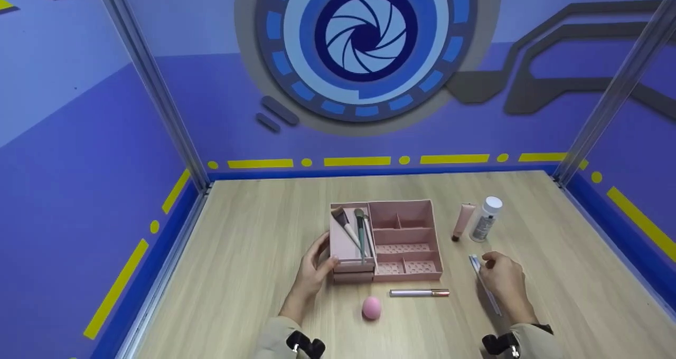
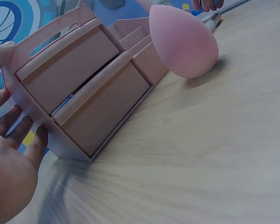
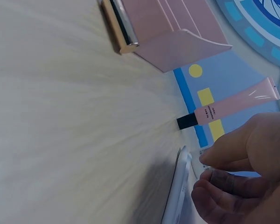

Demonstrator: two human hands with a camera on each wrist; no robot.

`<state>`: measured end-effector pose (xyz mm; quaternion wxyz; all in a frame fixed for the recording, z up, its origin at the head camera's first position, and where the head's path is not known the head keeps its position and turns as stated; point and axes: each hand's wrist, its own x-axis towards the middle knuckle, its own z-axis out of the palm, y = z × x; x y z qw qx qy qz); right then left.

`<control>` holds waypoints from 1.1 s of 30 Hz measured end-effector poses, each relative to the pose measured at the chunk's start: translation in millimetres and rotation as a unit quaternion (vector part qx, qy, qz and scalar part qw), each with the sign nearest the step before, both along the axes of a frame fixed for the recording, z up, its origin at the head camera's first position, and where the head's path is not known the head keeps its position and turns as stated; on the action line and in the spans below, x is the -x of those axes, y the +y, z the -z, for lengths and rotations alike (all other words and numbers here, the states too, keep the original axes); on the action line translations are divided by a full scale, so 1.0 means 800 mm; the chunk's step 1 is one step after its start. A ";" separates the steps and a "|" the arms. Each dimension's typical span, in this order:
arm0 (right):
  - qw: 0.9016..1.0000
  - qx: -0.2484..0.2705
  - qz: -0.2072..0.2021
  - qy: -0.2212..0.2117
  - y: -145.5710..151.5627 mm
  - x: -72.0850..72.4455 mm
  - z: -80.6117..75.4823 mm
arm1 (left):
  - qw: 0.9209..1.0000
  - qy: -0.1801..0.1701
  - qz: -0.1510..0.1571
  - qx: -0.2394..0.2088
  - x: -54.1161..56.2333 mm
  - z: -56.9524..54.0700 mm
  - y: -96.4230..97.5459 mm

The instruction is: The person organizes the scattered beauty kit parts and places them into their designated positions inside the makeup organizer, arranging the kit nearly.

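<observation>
Organizer (image 1: pixel 404 236) is plain pink, with 2 stacked drawers (image 2: pixel 107 112).

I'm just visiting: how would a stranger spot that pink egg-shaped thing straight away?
On the pale wood-grain table, find the pink, compartmented organizer box. In the head view, on the box's near side, lies a smooth pink egg-shaped sponge, just left of a slim lilac tube with a coppery cap. Unlike that tube, it is plump, plain and capless.
</observation>
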<state>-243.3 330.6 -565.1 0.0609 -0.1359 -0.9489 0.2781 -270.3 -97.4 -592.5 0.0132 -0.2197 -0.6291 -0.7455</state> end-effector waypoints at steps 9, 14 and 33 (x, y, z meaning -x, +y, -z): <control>1.000 0.006 -0.011 -0.007 0.006 -0.003 0.006 | 1.000 0.016 -0.011 0.009 0.000 0.001 0.001; 1.000 0.005 -0.005 -0.013 0.006 -0.003 0.010 | 1.000 0.015 -0.011 0.005 0.002 0.002 0.001; 0.999 -0.017 -0.028 -0.004 0.004 -0.003 0.012 | 1.000 -0.001 0.001 0.002 0.000 0.001 0.000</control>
